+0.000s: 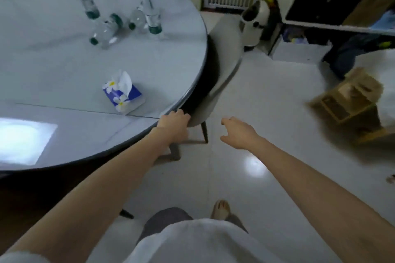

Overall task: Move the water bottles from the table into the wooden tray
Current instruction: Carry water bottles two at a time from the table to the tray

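Item 1, water bottles: a cluster is seen on the far part of the round counter (64, 66). Two stand upright, one at the far left (86, 0) and one at the right (151, 13); two lie on their sides between them, one nearer (105, 32) and one just beside the right upright bottle (136, 18). All are clear plastic with dark green caps. Contents cannot be told; they appear near empty, so they are judged light, thin-walled and easily crushed or tipped. The lying ones are likely to roll. A hold around the mid-body, below the neck, is judged best.

Item 2, wooden tray (346, 100): seen blurred on the floor at the right, well apart from the counter. Its contents cannot be told.

Item 3, left hand (174, 126): rested at the counter edge over a chair (222, 74), fingers curled, nothing carried.

Item 4, right hand (239, 132): held over the floor, loosely spread, empty.

Item 5, tissue pack (124, 92): on the near counter, not part of the task.
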`<state>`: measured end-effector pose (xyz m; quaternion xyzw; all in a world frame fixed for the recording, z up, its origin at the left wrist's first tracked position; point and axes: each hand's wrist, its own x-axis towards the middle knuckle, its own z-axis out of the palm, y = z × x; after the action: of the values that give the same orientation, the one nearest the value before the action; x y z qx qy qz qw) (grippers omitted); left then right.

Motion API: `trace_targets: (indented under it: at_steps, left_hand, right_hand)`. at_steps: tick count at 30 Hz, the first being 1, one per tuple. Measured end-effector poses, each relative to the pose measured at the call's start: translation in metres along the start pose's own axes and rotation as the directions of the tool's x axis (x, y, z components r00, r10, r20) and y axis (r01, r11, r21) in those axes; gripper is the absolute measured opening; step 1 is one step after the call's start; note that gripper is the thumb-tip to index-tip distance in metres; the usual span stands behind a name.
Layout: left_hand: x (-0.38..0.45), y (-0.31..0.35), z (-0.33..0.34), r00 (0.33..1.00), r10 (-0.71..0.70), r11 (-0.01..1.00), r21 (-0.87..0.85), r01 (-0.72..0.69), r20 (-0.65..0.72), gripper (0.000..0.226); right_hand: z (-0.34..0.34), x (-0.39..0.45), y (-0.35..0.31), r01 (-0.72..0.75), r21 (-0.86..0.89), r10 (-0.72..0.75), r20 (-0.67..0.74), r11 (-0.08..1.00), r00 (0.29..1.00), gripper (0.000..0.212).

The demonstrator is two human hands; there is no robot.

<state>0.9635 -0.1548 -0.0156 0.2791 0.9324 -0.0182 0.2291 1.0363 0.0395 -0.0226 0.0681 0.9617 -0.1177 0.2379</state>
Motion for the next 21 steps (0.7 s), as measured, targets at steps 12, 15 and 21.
trace_targets:
  at_steps: [12,15,21]
  left_hand:
    - [0.053,-0.125,-0.045,0.845,-0.519,0.843,-0.237,0.483,-0.127,0.045]
    - [0.078,-0.169,-0.055,0.84,-0.532,0.836,-0.224,0.501,-0.107,0.045]
    - [0.122,-0.252,-0.083,0.849,-0.521,0.842,-0.213,0.495,-0.087,0.047]
  right_hand:
    - [-0.107,0.202,-0.089,0.412,-0.241,-0.41,0.058,0.879,0.91,0.051]
    - [-0.121,0.247,-0.116,0.389,-0.203,-0.395,0.014,0.899,0.919,0.052]
    - [-0.156,0.333,-0.158,0.301,0.24,-0.241,-0.251,0.923,0.938,0.068]
